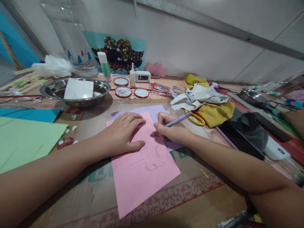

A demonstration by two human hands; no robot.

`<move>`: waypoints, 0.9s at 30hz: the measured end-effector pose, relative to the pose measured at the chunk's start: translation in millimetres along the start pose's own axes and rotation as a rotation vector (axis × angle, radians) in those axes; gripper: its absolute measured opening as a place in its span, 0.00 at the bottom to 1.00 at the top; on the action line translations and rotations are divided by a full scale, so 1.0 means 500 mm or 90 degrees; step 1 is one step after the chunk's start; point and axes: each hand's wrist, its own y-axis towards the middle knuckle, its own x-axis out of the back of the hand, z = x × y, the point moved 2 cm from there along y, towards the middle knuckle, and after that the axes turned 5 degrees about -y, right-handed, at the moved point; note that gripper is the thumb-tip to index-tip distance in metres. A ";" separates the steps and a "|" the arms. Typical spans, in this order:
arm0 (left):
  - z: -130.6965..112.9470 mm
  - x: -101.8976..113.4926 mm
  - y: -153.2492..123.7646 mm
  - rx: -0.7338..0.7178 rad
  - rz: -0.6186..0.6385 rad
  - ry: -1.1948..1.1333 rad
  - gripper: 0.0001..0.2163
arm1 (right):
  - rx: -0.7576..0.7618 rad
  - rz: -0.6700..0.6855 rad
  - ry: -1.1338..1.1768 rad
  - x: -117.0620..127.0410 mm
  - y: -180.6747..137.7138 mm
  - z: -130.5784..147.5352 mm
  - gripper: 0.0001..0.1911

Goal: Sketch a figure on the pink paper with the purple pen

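Observation:
A sheet of pink paper (140, 190) lies at a slant on the cardboard work surface, with thin curved drawn lines on its middle and upper part. My left hand (124, 133) rests flat on its upper left, fingers spread and thumb apart. In my right hand (173, 128) is a purple pen (178, 120), its tip down at the paper's upper right. Lilac paper (175, 145) shows from beneath the pink sheet. Yellow-handled scissors (198, 119) lie just beyond my right hand, partly under cloth.
A steel bowl (102, 91) holding a white card stands back left, near a large water bottle (73, 41) and a glue stick (104, 66). Small red-rimmed dishes (123, 91) line the back. Green paper (28, 139) lies left. Crumpled cloth (206, 95) and a dark tablet-like slab (239, 141) lie right. Someone's hand (294, 120) shows at the far right.

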 end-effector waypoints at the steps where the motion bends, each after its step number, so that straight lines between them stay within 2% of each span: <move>1: 0.000 0.000 0.000 -0.001 0.000 0.000 0.31 | 0.003 -0.003 -0.007 0.000 0.000 -0.001 0.16; 12: 0.002 -0.001 0.000 -0.007 -0.003 -0.002 0.31 | -0.011 0.033 -0.018 0.002 -0.002 0.003 0.14; 17: 0.002 0.000 -0.001 -0.005 -0.005 -0.003 0.31 | -0.001 0.007 0.026 0.002 -0.003 0.005 0.17; 27: 0.005 -0.001 -0.001 -0.014 -0.009 -0.003 0.30 | 0.004 0.025 -0.019 0.001 -0.003 0.008 0.15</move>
